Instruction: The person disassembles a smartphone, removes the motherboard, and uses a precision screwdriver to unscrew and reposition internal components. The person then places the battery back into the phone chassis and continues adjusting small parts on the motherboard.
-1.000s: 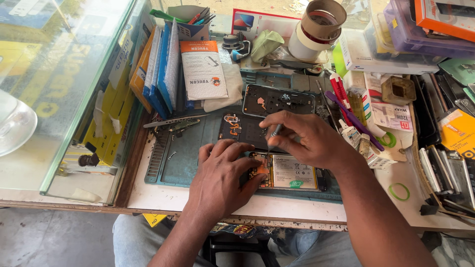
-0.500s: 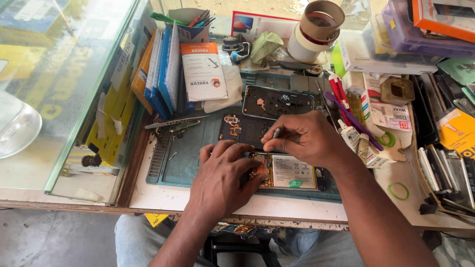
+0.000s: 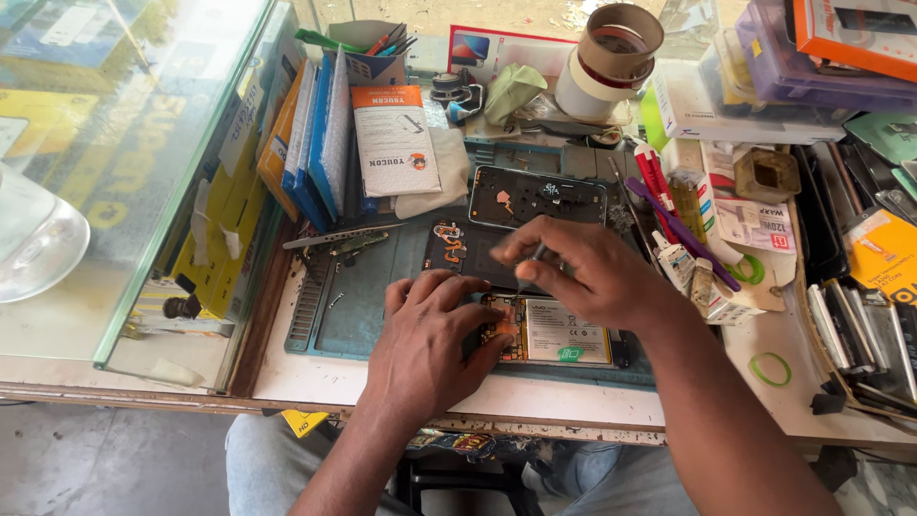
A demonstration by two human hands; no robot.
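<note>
On a blue-green rubber work mat (image 3: 363, 315) at the table's near edge, an opened black smartphone (image 3: 564, 342) lies flat. Left hand (image 3: 430, 344) presses spread fingers on its end; right hand (image 3: 583, 272) pinches a thin metal tool (image 3: 528, 268) above it.

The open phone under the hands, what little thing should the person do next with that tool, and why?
Probably ease the thin tool a touch further into the circuit end of the opened phone. The right hand pinches it with the tip pointing down at the orange parts, and the left hand already presses on that end of the phone on the blue-green mat, so it looks steady.
</note>
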